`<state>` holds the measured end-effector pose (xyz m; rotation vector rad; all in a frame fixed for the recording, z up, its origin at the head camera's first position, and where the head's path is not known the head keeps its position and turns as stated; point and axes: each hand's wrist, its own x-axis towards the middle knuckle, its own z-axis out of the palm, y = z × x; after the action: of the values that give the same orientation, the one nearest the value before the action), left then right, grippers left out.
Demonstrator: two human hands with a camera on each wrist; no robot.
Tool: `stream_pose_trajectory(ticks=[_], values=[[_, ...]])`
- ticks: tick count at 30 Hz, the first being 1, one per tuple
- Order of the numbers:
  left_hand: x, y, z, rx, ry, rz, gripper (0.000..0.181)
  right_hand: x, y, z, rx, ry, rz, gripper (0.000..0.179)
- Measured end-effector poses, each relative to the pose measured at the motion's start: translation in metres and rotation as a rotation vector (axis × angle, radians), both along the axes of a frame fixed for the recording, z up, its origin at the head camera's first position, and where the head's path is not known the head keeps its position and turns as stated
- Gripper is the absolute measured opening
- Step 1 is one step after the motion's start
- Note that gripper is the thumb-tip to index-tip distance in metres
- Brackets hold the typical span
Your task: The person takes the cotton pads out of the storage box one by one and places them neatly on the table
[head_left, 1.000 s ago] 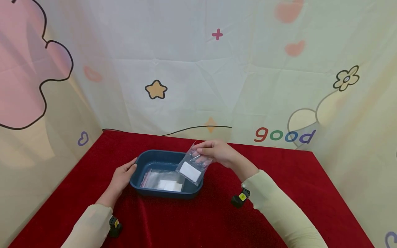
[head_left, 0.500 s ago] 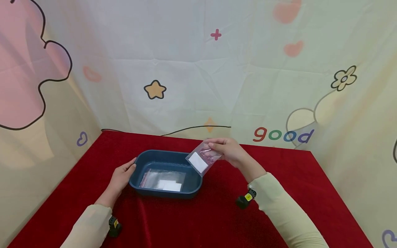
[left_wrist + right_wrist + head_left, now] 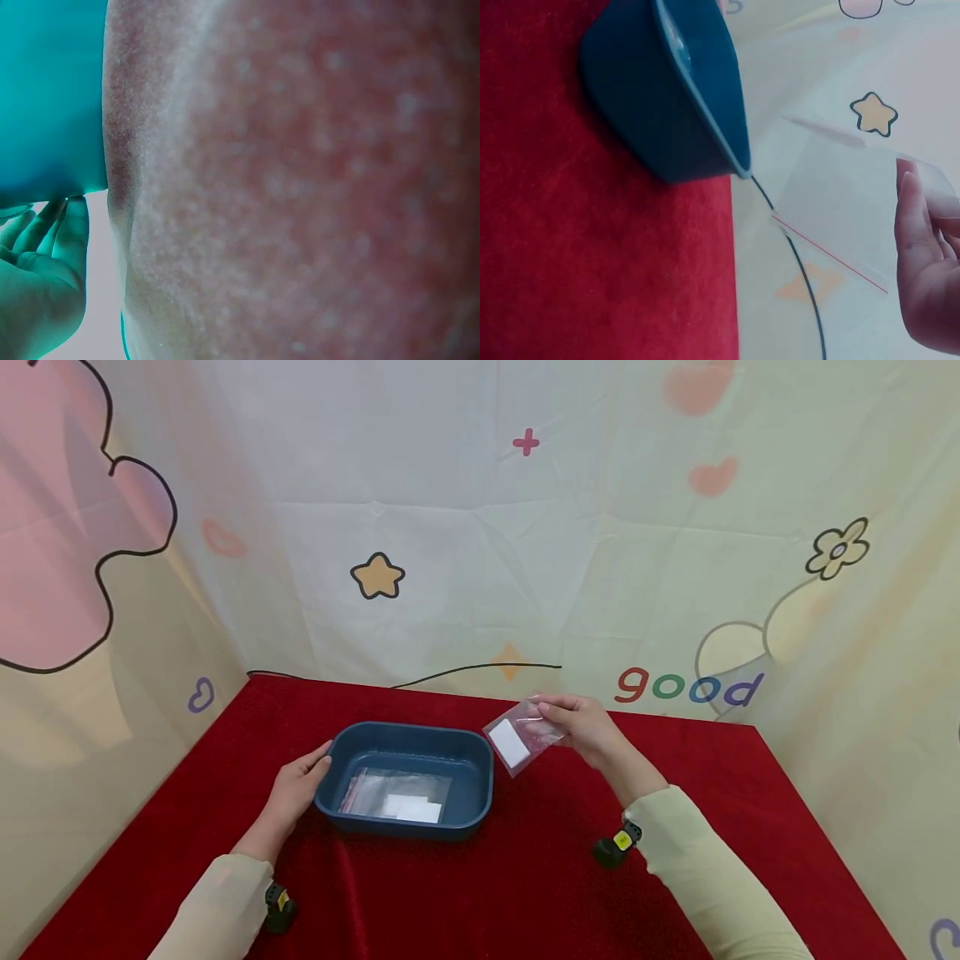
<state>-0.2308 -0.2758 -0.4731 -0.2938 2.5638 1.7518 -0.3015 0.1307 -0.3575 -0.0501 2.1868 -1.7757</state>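
Note:
At the left end of a blue plastic basin [image 3: 408,829], my left hand [image 3: 296,785] grips the rim, thumb near the top edge. The left wrist view shows that hand [image 3: 45,285] at the edge of the basin [image 3: 49,90]. Just right of the basin, in the air, my right hand [image 3: 585,727] pinches a small clear zip bag [image 3: 517,739] with a white card inside. In the right wrist view the bag [image 3: 825,195] looks nearly transparent beside the fingers. Inside the basin lie clear zip bags [image 3: 371,791] with white cards; how many overlap is hard to tell.
A red cloth [image 3: 450,902] covers the table. Behind it hangs a pale printed curtain [image 3: 450,527] with a star, hearts and the word "good". Small black devices are strapped at both wrists. Most of the left wrist view is blocked by a blurred close surface.
My right hand has moved right with the zip bag, from over the basin's right end to just beyond its rim. The left hand and the basin have stayed in place.

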Motion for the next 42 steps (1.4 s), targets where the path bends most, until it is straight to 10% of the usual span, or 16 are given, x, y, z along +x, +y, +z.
stream_pose_trajectory(ticks=[18,42], values=[[0.002,0.002,0.002,-0.005,-0.007,0.001,0.052,-0.005,0.005,-0.044,-0.021,-0.061,-0.135,0.042],[0.002,0.001,0.003,0.011,0.000,-0.013,0.053,0.043,0.007,-0.085,-0.203,-0.136,-0.165,0.035]])
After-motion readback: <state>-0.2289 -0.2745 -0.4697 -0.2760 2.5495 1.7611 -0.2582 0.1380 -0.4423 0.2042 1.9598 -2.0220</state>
